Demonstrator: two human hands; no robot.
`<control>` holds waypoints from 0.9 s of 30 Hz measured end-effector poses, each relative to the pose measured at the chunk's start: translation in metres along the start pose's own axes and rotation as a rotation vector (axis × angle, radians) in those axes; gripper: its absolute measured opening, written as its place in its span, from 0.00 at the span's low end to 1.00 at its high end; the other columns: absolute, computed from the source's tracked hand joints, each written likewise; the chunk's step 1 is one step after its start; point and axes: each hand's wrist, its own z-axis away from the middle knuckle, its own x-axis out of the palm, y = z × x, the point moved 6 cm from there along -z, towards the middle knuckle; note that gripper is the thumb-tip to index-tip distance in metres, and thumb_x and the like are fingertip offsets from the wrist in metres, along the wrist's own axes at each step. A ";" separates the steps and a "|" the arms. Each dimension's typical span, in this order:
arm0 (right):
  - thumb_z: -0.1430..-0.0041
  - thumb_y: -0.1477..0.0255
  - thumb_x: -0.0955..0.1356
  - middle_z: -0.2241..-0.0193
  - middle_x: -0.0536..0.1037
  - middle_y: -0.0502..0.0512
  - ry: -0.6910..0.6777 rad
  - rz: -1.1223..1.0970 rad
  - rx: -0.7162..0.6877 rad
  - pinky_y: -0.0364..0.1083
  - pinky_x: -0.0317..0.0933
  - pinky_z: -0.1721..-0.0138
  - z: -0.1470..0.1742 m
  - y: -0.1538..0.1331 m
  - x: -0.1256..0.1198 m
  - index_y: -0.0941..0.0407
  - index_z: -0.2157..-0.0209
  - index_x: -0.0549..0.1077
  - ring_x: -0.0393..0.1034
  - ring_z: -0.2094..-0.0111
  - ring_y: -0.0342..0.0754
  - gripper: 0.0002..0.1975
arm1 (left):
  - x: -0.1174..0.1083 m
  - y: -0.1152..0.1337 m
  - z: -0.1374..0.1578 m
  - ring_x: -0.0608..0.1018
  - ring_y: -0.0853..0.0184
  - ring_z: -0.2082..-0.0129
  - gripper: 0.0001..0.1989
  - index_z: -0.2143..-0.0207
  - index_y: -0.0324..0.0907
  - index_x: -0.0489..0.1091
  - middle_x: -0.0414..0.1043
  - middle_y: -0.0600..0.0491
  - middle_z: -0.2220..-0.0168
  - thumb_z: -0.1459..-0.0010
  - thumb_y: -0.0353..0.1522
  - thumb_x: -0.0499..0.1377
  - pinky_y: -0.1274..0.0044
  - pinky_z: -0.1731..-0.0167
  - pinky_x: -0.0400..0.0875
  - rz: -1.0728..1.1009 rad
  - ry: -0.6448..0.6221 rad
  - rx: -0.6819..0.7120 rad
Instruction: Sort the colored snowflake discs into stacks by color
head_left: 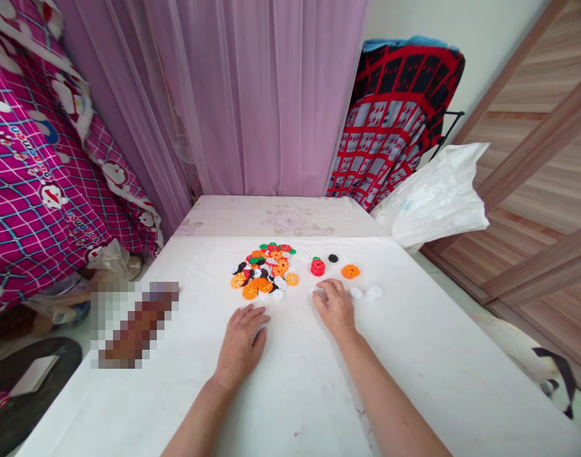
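A mixed pile of notched plastic building discs (266,270) in orange, white, black, red and green lies on the white-covered table. My left hand (242,339) rests in front of it, fingers stretched out, holding nothing. To the right, my right hand (335,306) has its fingers bent and closed on a white disc (315,290), mostly hidden under the fingertips. Just beyond that hand sit a stack of red discs (317,268) with some green behind it, a black disc (333,258) and a group of orange discs (350,271). White discs (374,292) lie right of it.
The white tabletop (290,393) stretches around my forearms. A pixelated reddish-brown patch (140,330) covers something at its left edge. A white plastic bag (437,190) stands by the far right corner. Purple curtains (271,95) hang behind; a dark stool (37,381) is at lower left.
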 end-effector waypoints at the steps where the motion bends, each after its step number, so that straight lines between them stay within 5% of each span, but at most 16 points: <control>1: 0.43 0.70 0.63 0.60 0.74 0.54 0.016 -0.001 -0.025 0.42 0.58 0.66 0.000 -0.007 -0.001 0.54 0.64 0.74 0.68 0.66 0.45 0.09 | 0.000 0.000 0.000 0.70 0.55 0.44 0.18 0.53 0.49 0.73 0.74 0.51 0.48 0.43 0.27 0.53 0.51 0.44 0.62 -0.001 0.002 0.002; 9: 0.43 0.74 0.66 0.62 0.78 0.52 -0.149 0.010 -0.255 0.46 0.55 0.55 -0.020 -0.073 0.025 0.53 0.63 0.75 0.64 0.57 0.50 0.07 | -0.001 0.002 0.000 0.71 0.55 0.44 0.16 0.54 0.49 0.73 0.74 0.51 0.49 0.43 0.28 0.54 0.52 0.44 0.63 0.000 0.023 0.006; 19: 0.45 0.73 0.68 0.65 0.79 0.53 -0.375 0.089 -0.272 0.48 0.51 0.57 -0.032 -0.079 0.039 0.53 0.63 0.76 0.63 0.54 0.51 0.08 | -0.006 -0.013 -0.003 0.72 0.56 0.46 0.14 0.57 0.45 0.73 0.75 0.49 0.50 0.43 0.27 0.53 0.53 0.46 0.65 -0.028 0.109 -0.016; 27: 0.47 0.74 0.67 0.67 0.78 0.54 -0.277 0.041 -0.290 0.48 0.54 0.58 -0.031 -0.080 0.036 0.53 0.64 0.75 0.65 0.59 0.51 0.08 | -0.008 -0.014 -0.003 0.72 0.56 0.46 0.14 0.57 0.45 0.73 0.75 0.48 0.50 0.43 0.27 0.52 0.54 0.46 0.66 -0.046 0.104 -0.010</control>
